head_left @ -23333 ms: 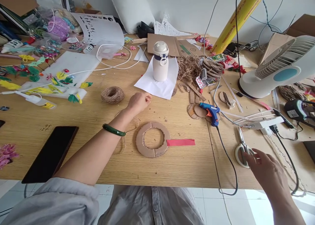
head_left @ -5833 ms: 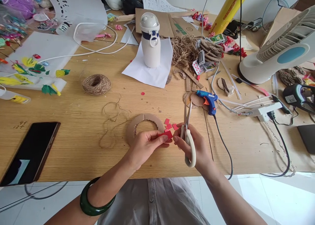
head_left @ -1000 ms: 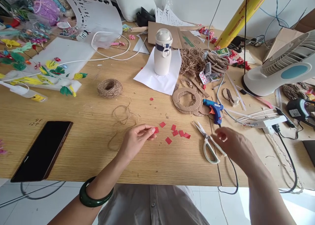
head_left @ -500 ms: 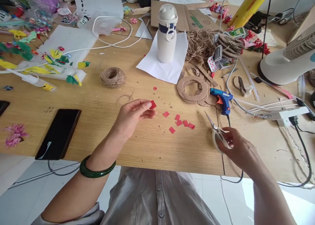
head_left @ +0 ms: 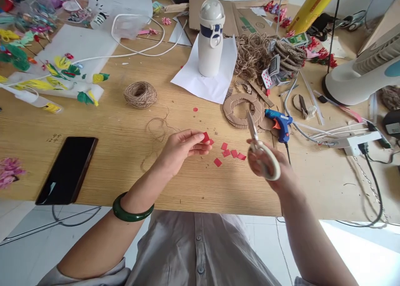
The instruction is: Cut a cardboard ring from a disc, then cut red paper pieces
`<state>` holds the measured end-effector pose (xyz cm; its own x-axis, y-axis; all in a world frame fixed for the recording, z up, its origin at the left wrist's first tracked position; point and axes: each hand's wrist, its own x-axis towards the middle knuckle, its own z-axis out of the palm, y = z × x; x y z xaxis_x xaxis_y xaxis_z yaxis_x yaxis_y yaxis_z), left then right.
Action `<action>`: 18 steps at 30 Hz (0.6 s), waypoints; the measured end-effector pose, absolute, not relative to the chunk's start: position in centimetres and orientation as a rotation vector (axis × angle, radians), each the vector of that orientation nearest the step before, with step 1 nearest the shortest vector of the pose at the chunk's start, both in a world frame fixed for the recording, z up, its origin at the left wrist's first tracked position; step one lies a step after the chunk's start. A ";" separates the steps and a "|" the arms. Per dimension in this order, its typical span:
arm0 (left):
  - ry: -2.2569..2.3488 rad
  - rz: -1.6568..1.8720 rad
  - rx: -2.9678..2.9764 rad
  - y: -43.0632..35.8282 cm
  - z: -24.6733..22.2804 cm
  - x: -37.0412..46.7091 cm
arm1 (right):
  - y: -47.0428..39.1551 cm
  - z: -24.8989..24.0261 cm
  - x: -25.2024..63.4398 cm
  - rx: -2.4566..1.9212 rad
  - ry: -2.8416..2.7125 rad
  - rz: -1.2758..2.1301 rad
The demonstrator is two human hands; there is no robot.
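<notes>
Pinched between thumb and finger of my left hand (head_left: 184,149) is a small red paper square (head_left: 205,137), held above the wooden table. My right hand (head_left: 275,165) grips a pair of scissors (head_left: 264,154), raised off the table with the blades together and pointing away from me. Several loose red squares (head_left: 226,153) lie on the table between my hands; one is partly hidden behind my left fingers. A small red paper circle (head_left: 195,109) lies farther back.
A ball of twine (head_left: 140,95) sits left, its loose strand near my left wrist. A phone (head_left: 69,169) lies at the front left. Behind are a white bottle (head_left: 210,48) on paper (head_left: 184,79), a cardboard ring (head_left: 231,111) and a blue glue gun (head_left: 283,127). Cables and a power strip (head_left: 359,142) lie right.
My right hand has lifted the scissors off the table and moved them left, swinging the blades upward. My left hand has shifted slightly right with the red square. More twine strand shows.
</notes>
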<state>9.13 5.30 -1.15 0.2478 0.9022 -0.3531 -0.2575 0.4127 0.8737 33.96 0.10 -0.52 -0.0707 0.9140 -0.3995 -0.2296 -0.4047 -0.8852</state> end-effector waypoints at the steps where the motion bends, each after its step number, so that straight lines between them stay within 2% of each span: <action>1: 1.003 0.897 0.770 5.4 -1.3 9.5 | 0.8 -0.9 33.0 -1.237 -0.796 1.627; 9: 0.991 0.949 0.846 7.4 -2.8 12.8 | 6.1 -2.5 28.3 -1.128 -0.825 1.511; 18: 1.039 0.964 1.140 7.3 -2.9 13.3 | 6.2 -3.2 28.5 -1.123 -0.838 1.473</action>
<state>13.30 7.29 -2.93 0.2439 0.9596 -0.1400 -0.0674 0.1608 0.9847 28.48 6.17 -3.17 -0.0049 0.9777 -0.2101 -0.3193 -0.2007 -0.9262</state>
